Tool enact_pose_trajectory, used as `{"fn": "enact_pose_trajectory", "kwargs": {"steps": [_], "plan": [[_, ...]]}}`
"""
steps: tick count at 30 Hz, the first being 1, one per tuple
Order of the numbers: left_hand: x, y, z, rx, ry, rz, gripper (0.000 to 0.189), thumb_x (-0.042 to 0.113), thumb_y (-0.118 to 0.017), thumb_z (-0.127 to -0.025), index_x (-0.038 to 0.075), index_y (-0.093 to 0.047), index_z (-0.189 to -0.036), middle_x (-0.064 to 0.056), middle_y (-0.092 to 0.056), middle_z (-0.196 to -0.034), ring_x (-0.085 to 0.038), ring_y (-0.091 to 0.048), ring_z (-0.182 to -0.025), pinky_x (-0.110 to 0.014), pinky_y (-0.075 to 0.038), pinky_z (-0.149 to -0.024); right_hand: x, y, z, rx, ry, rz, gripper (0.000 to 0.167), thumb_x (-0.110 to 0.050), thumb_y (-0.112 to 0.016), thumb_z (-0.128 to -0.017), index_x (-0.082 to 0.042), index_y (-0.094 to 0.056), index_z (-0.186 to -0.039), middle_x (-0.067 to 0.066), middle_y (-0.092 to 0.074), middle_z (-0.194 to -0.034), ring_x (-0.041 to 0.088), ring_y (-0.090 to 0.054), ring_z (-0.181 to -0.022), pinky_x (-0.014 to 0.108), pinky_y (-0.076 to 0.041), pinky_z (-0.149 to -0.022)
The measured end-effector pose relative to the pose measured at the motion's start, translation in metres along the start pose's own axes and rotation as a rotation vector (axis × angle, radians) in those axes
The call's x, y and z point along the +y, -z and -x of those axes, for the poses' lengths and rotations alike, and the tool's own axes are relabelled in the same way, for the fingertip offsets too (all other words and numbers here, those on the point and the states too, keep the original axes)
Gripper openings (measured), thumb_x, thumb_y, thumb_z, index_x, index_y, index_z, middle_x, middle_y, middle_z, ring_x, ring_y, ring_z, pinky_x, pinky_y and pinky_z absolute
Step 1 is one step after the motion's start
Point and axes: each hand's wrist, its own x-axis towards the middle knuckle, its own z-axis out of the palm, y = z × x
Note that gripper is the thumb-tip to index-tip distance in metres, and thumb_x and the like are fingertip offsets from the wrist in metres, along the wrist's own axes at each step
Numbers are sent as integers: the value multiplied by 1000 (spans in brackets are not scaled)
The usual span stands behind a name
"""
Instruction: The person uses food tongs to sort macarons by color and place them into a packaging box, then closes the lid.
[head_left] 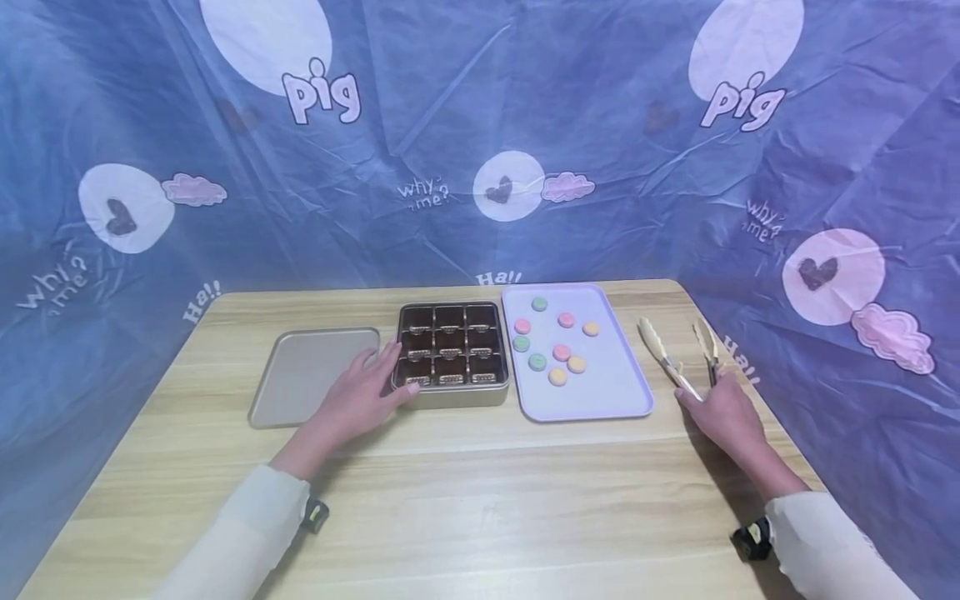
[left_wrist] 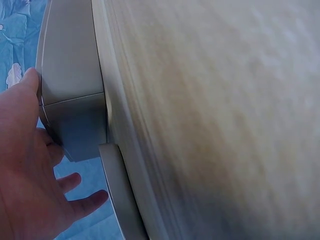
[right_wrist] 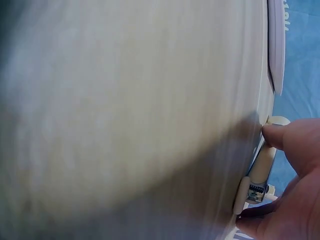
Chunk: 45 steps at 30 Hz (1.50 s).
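Observation:
My left hand (head_left: 358, 393) is at the front left corner of a metal tin (head_left: 465, 397), its thumb on the front rim and its forefinger along the left side. In the left wrist view the other fingers stretch loosely past the tin (left_wrist: 70, 55). Inside the tin sits a dark brown divided insert (head_left: 450, 342) with small compartments. At the table's right side, my right hand (head_left: 726, 414) holds a pair of tongs (head_left: 656, 343), thumb on one arm and fingers on the other. The tongs' pale tips point away from me, spread wide apart.
Between tin and tongs lies a lilac tray (head_left: 600, 396) with several small round pink, green and yellow macarons (head_left: 562, 352). A flat metal lid (head_left: 300, 375) lies left of the tin, partly behind my left hand. A blue printed cloth (head_left: 420, 100) hangs around the wooden table (head_left: 465, 500).

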Motion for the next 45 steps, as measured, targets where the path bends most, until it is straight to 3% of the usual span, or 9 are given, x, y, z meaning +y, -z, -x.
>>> {"fn": "enact_pose_trajectory", "kwargs": {"steps": [5,11,22,33,40,45], "plan": [[0,0,0,-2,3,0,87,67,-44,-98,21,-11,-164,-4,-14,-170,-43,-11,-154,-75,-20,-114,0,1,0,-24,-12,31,69,-45,-61,-96,20,-46,-111,34,-57,-89,40,-57,-71,47,-45,-55],[0,1,0,-2,7,-2,88,68,-43,-98,21,-11,-164,-4,-15,-170,-42,-12,-154,-74,-21,-114,0,1,0,-26,-22,42,71,-52,-58,-96,16,-47,-116,35,-59,-97,43,-60,-76,47,-44,-54],[-1,2,0,1,6,-8,88,69,-44,-98,21,-11,-164,-4,-15,-170,-42,-12,-154,-74,-18,-115,1,1,-3,88,-5,-32,54,-45,-68,-92,6,-52,-103,26,-59,-88,36,-55,-68,39,-37,-48],[-1,2,-1,-10,9,2,87,69,-44,-97,22,-11,-164,-3,-14,-170,-42,-10,-155,-74,-18,-116,0,3,-7,137,40,-30,50,-29,-71,-89,17,-52,-99,38,-53,-92,50,-55,-77,55,-42,-61],[-2,1,-1,-1,11,2,87,69,-44,-97,23,-11,-164,-2,-14,-170,-42,-12,-154,-76,-19,-114,-1,6,-7,94,16,-29,63,-37,-68,-91,21,-50,-107,42,-51,-100,52,-54,-83,56,-44,-65],[-3,-1,-1,0,9,1,88,70,-44,-97,23,-11,-164,-2,-15,-170,-42,-12,-154,-75,-20,-114,1,6,-8,102,11,-20,73,-49,-66,-91,21,-52,-109,44,-54,-101,49,-57,-79,52,-45,-59]]}}
